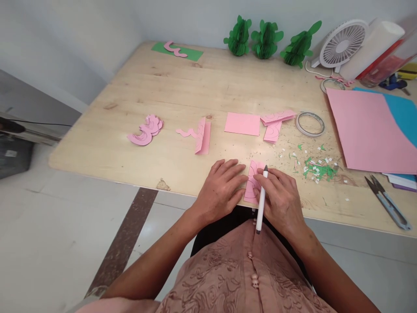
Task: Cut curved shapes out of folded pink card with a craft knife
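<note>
A folded piece of pink paper point(250, 184) with curved lines drawn on it lies at the table's front edge, between my hands. My left hand point(223, 184) rests flat with its fingers out, the tips at the paper's left edge. In my right hand point(282, 195) is a white marker pen point(261, 202) with a dark tip pointing away from me. The right fingers cover part of the paper's right side. Beyond the hands are a blank pink card point(242, 124), folded pink papers with drawn curves point(273, 124), and a partly cut folded pink paper point(199, 137).
Cut pink scalloped pieces point(146, 130) lie at left. Green paper trees point(239, 37) stand along the wall near a white fan point(345, 43). To the right are a tape roll point(309, 124), green and white scraps point(321, 170), pink sheets point(371, 130) and thread snips point(387, 202).
</note>
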### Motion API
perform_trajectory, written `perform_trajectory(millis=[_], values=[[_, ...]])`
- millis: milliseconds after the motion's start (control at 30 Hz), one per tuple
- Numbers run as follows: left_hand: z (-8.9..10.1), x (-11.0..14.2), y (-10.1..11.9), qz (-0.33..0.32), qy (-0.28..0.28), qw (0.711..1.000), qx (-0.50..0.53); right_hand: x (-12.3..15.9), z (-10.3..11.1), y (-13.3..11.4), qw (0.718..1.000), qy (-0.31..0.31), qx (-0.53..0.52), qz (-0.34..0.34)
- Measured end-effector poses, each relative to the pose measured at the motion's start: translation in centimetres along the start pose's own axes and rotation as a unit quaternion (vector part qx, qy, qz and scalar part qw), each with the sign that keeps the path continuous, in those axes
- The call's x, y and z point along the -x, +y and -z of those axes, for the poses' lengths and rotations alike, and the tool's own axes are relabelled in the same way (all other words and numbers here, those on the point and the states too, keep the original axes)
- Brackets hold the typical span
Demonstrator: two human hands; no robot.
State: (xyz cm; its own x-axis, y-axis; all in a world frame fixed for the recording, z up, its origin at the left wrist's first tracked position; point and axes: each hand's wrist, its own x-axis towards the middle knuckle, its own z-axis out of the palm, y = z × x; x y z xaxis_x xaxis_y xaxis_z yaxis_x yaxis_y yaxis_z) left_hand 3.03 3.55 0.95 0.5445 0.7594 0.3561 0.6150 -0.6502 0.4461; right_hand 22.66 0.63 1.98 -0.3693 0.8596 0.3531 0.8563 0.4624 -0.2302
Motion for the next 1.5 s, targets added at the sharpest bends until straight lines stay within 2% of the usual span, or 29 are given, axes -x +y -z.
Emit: perform_trajectory(millis=[600,833,1100,1500], values=[[0.03,-0.07,-0.03,0.005,0.0,1.0,0.015,0.07,0.0,0.01,1.0,-0.005,0.003,-0.003],[0.07,0.14,-0.22,0.009,0.042,0.997,0.057,0.16,-0.2,0.07,1.0,0.0,-0.012,-0.006],[0.19,0.24,0.01,-0.036,0.015,0.999,0.016,0.22,-0.26,-0.05,1.0,0.003,-0.017,-0.011],[0.26,0.18,0.08,-0.044,0.006,0.999,-0.005,0.29,-0.44,-0.09,1.0,0.02,-0.019,-0.004]])
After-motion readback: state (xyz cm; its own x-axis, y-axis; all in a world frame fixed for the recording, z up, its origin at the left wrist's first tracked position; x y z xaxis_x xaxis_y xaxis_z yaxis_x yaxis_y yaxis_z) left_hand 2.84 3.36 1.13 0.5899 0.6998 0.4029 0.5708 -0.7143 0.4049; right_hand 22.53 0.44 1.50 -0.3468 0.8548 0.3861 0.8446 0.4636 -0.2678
